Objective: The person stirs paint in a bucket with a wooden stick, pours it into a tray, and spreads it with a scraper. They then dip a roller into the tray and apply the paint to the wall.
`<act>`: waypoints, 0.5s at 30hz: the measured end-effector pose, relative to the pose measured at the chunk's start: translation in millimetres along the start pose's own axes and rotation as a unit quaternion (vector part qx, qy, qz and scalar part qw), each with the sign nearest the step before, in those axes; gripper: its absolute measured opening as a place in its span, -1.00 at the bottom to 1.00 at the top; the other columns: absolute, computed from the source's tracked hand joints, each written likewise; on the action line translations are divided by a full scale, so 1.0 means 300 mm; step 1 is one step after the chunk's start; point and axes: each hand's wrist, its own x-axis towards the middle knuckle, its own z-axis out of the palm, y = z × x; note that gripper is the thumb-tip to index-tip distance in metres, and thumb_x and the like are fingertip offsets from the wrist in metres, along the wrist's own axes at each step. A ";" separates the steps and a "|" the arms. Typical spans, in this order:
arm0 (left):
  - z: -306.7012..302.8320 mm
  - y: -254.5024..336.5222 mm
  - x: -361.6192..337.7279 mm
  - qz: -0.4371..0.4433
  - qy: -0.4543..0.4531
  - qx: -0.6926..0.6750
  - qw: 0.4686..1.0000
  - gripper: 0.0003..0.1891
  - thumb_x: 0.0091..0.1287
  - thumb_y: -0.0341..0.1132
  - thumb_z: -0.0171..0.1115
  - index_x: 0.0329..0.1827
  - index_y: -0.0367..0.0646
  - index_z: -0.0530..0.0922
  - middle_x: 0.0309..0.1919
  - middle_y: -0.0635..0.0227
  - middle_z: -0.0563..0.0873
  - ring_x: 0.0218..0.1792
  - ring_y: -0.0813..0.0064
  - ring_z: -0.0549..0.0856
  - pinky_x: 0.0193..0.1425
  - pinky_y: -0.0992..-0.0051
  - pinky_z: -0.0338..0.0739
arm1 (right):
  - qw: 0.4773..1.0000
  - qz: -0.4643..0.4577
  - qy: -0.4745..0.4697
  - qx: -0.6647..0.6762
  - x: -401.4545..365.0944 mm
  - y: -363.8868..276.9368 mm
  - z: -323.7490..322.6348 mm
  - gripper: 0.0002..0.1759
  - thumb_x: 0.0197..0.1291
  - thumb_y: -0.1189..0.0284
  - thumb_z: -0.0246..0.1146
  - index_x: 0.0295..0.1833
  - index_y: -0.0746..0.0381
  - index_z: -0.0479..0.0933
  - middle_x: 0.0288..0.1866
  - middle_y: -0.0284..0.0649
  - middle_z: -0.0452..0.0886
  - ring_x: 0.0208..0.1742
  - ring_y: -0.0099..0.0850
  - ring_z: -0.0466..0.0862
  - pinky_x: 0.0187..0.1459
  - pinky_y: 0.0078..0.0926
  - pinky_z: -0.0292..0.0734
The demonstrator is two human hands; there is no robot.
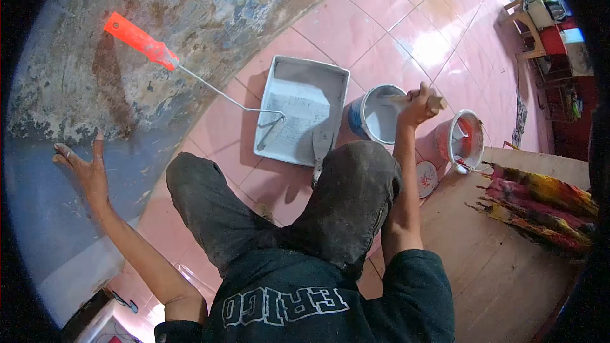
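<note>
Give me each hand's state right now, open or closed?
Left hand: open, fingers spread, palm flat against the wall.
Right hand: closed around what looks like a brush, above the blue bucket.

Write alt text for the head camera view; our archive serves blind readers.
A crouching person's right hand holds a brush over a paint bucket, while the left hand lies flat against a mottled wall. A paint tray with an orange-handled roller sits on the pink tiled floor.

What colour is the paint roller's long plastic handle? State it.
Bright orange-red: the roller's plastic handle, seen best in the head view.
</note>
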 end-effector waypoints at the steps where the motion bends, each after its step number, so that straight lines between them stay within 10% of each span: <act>1: -0.002 -0.003 -0.002 0.009 -0.010 0.005 1.000 0.20 0.18 0.35 0.21 0.56 -0.33 -0.24 0.54 -0.17 -0.31 0.55 0.03 -0.43 0.57 0.08 -0.32 | 0.997 0.044 -0.045 0.047 -0.027 0.000 -0.038 -0.69 0.13 0.49 0.25 -0.61 0.19 0.34 -0.71 -0.35 0.38 -0.73 -0.53 0.38 -0.66 -0.55 0.25; 7: 0.019 -0.034 0.012 0.021 0.000 0.052 0.998 0.23 0.16 0.38 0.19 0.55 -0.37 -0.24 0.54 -0.19 -0.28 0.55 0.02 -0.42 0.57 0.07 -0.31 | 0.973 0.114 -0.195 -0.049 -0.005 -0.051 -0.206 -0.70 0.12 0.48 0.23 -0.62 0.21 0.34 -0.69 -0.35 0.36 -0.73 -0.53 0.35 -0.67 -0.51 0.26; 15: -0.006 0.006 0.004 0.004 -0.006 0.027 1.000 0.22 0.16 0.39 0.19 0.55 -0.38 -0.22 0.52 -0.25 -0.26 0.56 -0.03 -0.36 0.57 0.08 -0.28 | 0.993 -0.078 -0.053 -0.077 0.050 0.010 0.024 -0.66 0.12 0.55 0.24 -0.65 0.20 0.32 -0.78 -0.38 0.32 -0.76 -0.57 0.37 -0.68 -0.56 0.23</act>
